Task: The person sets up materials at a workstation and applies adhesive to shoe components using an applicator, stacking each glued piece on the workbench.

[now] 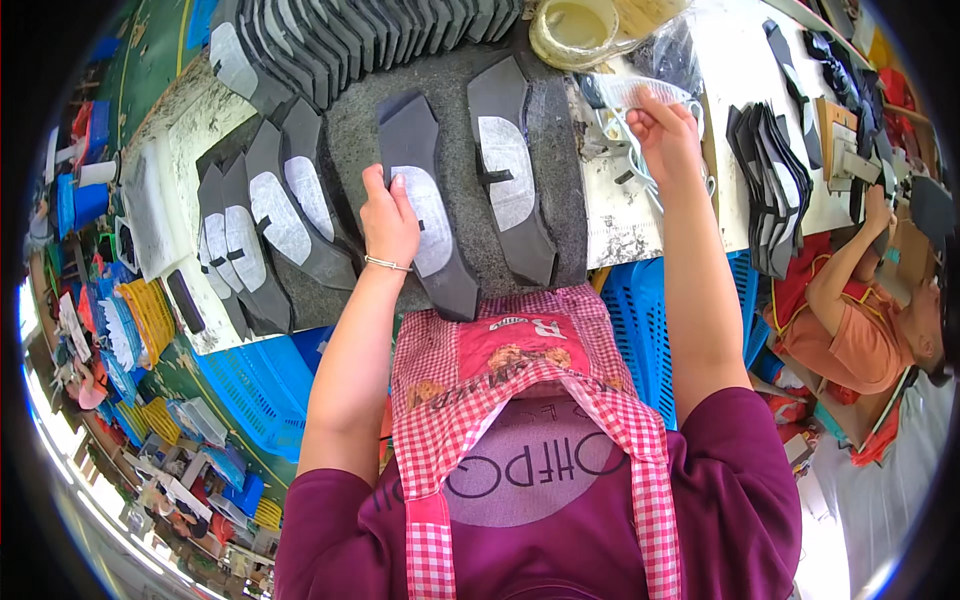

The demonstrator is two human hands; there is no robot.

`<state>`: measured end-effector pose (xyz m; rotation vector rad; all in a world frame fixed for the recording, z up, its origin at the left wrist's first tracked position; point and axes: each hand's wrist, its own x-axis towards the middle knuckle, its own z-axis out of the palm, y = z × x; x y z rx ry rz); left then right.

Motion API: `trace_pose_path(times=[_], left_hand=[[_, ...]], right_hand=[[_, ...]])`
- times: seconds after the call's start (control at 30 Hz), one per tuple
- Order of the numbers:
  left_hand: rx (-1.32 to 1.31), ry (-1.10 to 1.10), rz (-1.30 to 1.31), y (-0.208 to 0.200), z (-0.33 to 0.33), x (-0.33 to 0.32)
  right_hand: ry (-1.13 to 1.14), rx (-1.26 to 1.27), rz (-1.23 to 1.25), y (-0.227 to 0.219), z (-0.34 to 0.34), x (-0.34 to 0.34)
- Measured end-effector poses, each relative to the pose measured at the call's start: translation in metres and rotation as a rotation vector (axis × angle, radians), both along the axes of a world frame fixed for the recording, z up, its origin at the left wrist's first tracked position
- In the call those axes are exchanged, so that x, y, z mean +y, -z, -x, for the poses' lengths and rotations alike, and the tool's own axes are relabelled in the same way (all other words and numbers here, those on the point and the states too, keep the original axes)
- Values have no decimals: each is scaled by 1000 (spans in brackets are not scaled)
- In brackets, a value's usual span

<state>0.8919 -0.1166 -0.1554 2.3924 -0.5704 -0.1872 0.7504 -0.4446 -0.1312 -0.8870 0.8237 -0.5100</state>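
A dark grey curved pad (pixel 432 225) with a light grey patch lies in front of me on a dark speckled board (pixel 350 110). My left hand (pixel 390 225) is closed at its left edge, the fingertips on the patch. To the right, my right hand (pixel 665 130) pinches a pale, mesh-like piece (pixel 635 92) above a tangle of light blue straps (pixel 625 140). Another similar pad (pixel 508 170) lies on the board between my hands. Several more pads (pixel 285 205) overlap at the left.
A long row of stacked pads (pixel 350 40) spans the far side. Beyond my right hand stands a round yellowish tub (pixel 572 30). Another pad stack (pixel 768 190) sits at the right. Blue baskets (pixel 262 385) stand below the table's near edge. A co-worker (pixel 860 310) works at far right.
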Motion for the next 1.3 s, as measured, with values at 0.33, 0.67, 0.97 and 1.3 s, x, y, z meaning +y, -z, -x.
trace_pose_path(times=[0.33,0.67,0.97,1.3], left_hand=[[-15,122,82,12,3,-97],[134,139,-229,-4,8,-113],[102,87,-170,4,8,-103],[270,263,-3,12,-22,-85]], right_hand=[[-82,52,115,15,8,51],[-95,196,1327,24,-77,54],[-1042,198,774,-15,53,73],[-775,141,816,-30,8,79]])
